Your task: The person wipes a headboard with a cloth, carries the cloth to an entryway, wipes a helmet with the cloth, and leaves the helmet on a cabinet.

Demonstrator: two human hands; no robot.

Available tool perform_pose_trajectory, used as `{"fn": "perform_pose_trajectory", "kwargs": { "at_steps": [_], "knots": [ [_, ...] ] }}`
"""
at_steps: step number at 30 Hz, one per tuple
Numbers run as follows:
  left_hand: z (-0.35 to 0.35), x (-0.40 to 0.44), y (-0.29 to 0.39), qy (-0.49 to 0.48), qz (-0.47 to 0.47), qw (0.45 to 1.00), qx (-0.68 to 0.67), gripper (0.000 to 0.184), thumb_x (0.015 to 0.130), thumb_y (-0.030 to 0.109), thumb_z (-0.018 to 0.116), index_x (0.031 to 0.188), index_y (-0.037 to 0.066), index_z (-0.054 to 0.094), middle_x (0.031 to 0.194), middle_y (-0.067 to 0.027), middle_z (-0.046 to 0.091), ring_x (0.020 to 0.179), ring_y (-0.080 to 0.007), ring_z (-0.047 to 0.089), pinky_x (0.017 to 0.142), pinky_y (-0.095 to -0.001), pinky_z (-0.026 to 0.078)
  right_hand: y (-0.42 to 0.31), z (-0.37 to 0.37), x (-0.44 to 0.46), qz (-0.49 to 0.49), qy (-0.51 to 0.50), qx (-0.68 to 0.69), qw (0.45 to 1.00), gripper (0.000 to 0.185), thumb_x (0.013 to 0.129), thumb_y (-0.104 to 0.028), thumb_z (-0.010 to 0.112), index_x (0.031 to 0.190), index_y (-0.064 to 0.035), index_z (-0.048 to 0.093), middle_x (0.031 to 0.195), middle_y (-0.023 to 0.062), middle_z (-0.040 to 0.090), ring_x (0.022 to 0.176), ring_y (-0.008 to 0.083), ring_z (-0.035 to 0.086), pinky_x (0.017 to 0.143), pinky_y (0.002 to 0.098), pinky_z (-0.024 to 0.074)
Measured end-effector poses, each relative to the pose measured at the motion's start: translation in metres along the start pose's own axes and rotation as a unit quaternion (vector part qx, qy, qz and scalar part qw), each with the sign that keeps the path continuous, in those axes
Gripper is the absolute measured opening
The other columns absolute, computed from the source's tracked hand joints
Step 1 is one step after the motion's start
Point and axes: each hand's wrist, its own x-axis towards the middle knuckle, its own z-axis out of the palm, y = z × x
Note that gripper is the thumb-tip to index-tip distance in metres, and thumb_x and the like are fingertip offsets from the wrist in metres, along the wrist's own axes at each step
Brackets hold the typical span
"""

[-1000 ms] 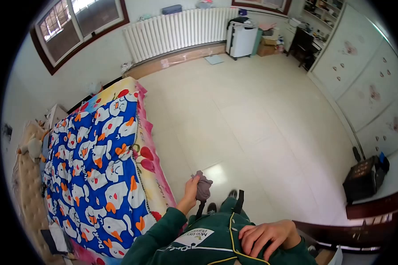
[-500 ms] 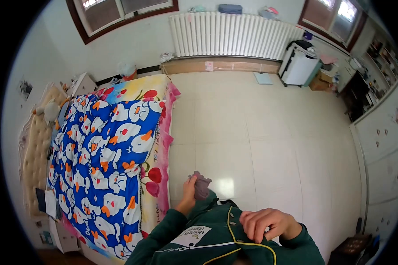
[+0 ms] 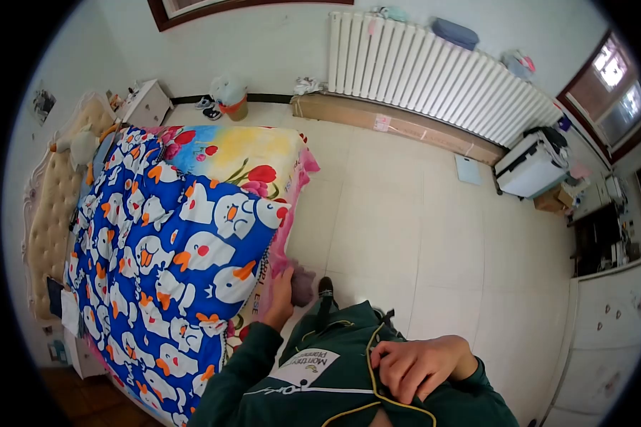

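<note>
Cloth (image 3: 304,287) grasped by the left hand (image 3: 281,295) at 7 o'clock handles best gathered clear of the bed (image 3: 263,146), while the right hand's (image 3: 420,366) grip, at 5 o'clock, is unclear.

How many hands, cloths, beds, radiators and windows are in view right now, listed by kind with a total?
Hands: 2, the left hand holding the cloth, the right hand at the green clothing
Cloths: 1, the greyish-mauve cloth
Beds: 1, the bed
Radiators: 1, the white radiator
Windows: 2, the top window and the right window, both cut off
Total: 7
</note>
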Motion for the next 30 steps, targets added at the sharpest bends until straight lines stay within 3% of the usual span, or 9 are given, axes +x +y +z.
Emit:
{"fn": "perform_pose_trajectory", "kwargs": {
  "at_steps": [2,5,7,9,15,18,22,27,30],
  "knots": [
    [0.038,0.021,0.043,-0.021,0.061,0.997,0.051,0.029,0.088,0.025,0.047,0.109,0.004,0.052,0.101,-0.0084,0.058,0.092,-0.0204,0.056,0.08,-0.033,0.045,-0.002,-0.041,0.011,0.01,-0.002,0.022,1.0,0.014,0.084,-0.021,0.057,0.084,-0.0078,0.061,0.078,0.0015,0.051,0.077,0.019,0.049,0.089,0.0416,0.0259],
    [0.093,0.053,0.088,-0.016,0.069,0.996,0.051,0.03,0.088,0.025,0.048,0.109,0.004,0.051,0.101,-0.0075,0.057,0.091,-0.0188,0.056,0.08,-0.0318,0.045,-0.003,-0.106,0.021,0.03,0.013,0.042,0.999,0.006,0.082,-0.012,0.057,0.081,-0.0072,0.061,0.074,0.0021,0.05,0.072,0.0192,0.049,0.086,0.0417,0.0282],
    [0.121,0.078,0.105,-0.005,0.074,0.996,0.048,0.032,0.088,0.026,0.049,0.109,0.003,0.051,0.102,-0.0069,0.057,0.09,-0.0176,0.056,0.078,-0.0302,0.045,0.002,-0.156,0.022,0.009,0.117,0.057,0.991,0.006,0.081,-0.01,0.059,0.077,-0.0058,0.061,0.072,0.0023,0.05,0.069,0.0191,0.049,0.083,0.0413,0.0311],
    [0.141,0.116,0.116,0.005,0.068,0.997,0.021,0.033,0.087,0.027,0.05,0.11,0.003,0.051,0.103,-0.007,0.057,0.09,-0.0181,0.057,0.079,-0.0307,0.045,0.001,-0.211,0.026,-0.014,0.154,0.057,0.986,0.011,0.084,-0.011,0.058,0.078,-0.0042,0.064,0.07,0.0034,0.054,0.066,0.0186,0.051,0.083,0.0415,0.0337],
    [0.171,0.22,0.152,0.052,0.076,0.995,-0.046,0.029,0.087,0.023,0.048,0.105,0.001,0.053,0.095,-0.0086,0.059,0.084,-0.0199,0.06,0.075,-0.0319,0.049,0.013,-0.374,0.027,-0.009,0.032,0.041,0.999,0.012,0.085,-0.014,0.056,0.084,-0.0051,0.064,0.074,0.0022,0.057,0.07,0.0184,0.053,0.086,0.0395,0.0332],
    [0.191,0.244,0.184,0.129,0.104,0.984,-0.066,0.026,0.087,0.023,0.048,0.104,0.003,0.053,0.095,-0.0081,0.059,0.085,-0.0202,0.06,0.076,-0.0326,0.049,0.018,-0.446,0.044,-0.016,-0.054,0.075,0.996,0.019,0.08,-0.024,0.063,0.089,-0.0076,0.063,0.083,0.0015,0.058,0.081,0.0181,0.053,0.088,0.04,0.0319],
    [0.194,0.289,0.22,0.143,0.136,0.975,-0.107,0.028,0.087,0.024,0.048,0.106,0.003,0.053,0.097,-0.0077,0.059,0.087,-0.0194,0.059,0.078,-0.0321,0.048,0.022,-0.535,0.072,0.037,-0.101,0.073,0.991,0.02,0.076,-0.025,0.067,0.085,-0.0095,0.061,0.091,0.001,0.055,0.089,0.0193,0.049,0.092,0.0403,0.0271],
    [0.183,0.34,0.264,0.225,0.152,0.954,-0.13,0.029,0.087,0.023,0.051,0.104,0.001,0.053,0.096,-0.0089,0.058,0.084,-0.0188,0.059,0.074,-0.0304,0.047,0.066,-0.634,0.096,0.019,-0.213,0.116,0.97,0.018,0.077,-0.023,0.065,0.088,-0.0102,0.06,0.087,0.0013,0.055,0.085,0.02,0.05,0.09,0.0407,0.0277],
    [0.172,0.38,0.297,0.275,0.163,0.944,-0.086,0.025,0.087,0.022,0.048,0.1,0.002,0.054,0.091,-0.0082,0.059,0.082,-0.0183,0.06,0.073,-0.0299,0.048,0.084,-0.691,0.131,0.039,-0.162,0.132,0.977,0.01,0.08,-0.02,0.06,0.08,-0.01,0.061,0.079,0.0016,0.052,0.078,0.0207,0.049,0.086,0.0409,0.0301]
  ]
}}
